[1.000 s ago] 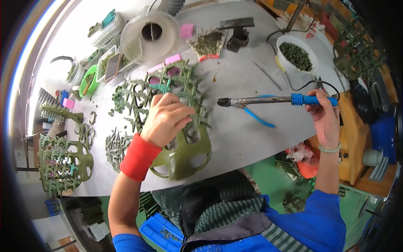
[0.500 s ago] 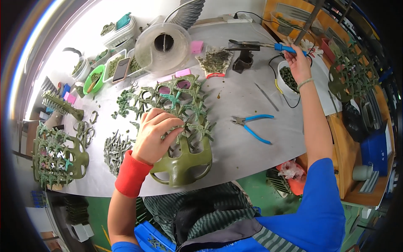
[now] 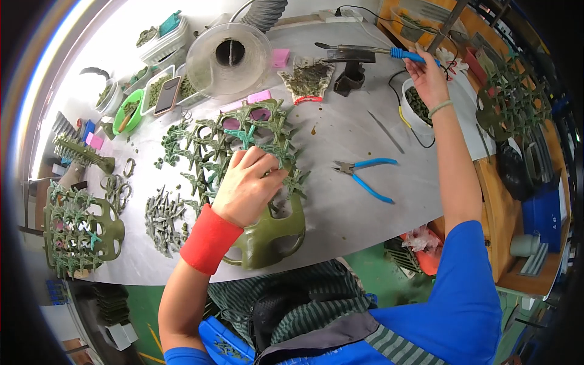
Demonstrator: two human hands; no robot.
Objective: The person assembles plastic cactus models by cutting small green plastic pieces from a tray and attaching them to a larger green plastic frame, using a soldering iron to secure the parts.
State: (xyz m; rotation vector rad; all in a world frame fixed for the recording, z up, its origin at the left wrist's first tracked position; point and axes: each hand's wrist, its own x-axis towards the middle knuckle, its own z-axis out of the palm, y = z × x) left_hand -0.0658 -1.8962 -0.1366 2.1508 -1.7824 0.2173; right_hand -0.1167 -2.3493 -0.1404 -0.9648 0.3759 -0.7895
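My right hand (image 3: 431, 82) is wrapped round the blue handle of a corded soldering iron (image 3: 406, 55). Its long metal end lies over a dark metal stand (image 3: 349, 79) at the back of the table. In front of me sits an olive-green lattice frame (image 3: 267, 234), covered with rows of small green star-like pieces. My left hand (image 3: 248, 190), below a red wristband, is over the right half of this frame. Its thumb and fingers are pinched together there; what is between them is hidden. A brighter teal piece (image 3: 244, 137) stands out among the frame's upper rows.
Blue-handled pliers (image 3: 366, 176) and a thin metal blade (image 3: 385, 131) lie right of the frame. Loose green pieces (image 3: 165, 220) are heaped to its left. A white tub of dark pellets (image 3: 417, 106) stands by my right forearm. Another lattice frame (image 3: 82, 228) is at far left.
My left hand has moved right and slightly up over the frame. The iron has drawn back slightly left, its metal end now lower along the stand. The view has shifted a little.
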